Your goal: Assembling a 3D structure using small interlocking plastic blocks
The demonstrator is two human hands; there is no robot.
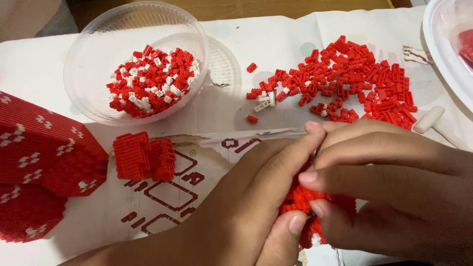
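Observation:
My left hand (251, 207) and my right hand (394, 187) meet low in the middle, both closed around a small red block assembly (299, 198) made of tiny bricks, with a white bit at its bottom. Fingers hide most of it. It is held just above a paper instruction sheet (167, 192) with red outline diagrams. A separate red block section (143, 156) lies on that sheet to the left of my hands.
A clear plastic bowl (98, 54) of red and white tiny bricks stands at the back left. A loose pile of red bricks (354, 79) spreads at the back right. A large red built piece with white dots (39, 162) fills the left edge. A white tool (428, 119) and a white plate (443, 49) are at the right.

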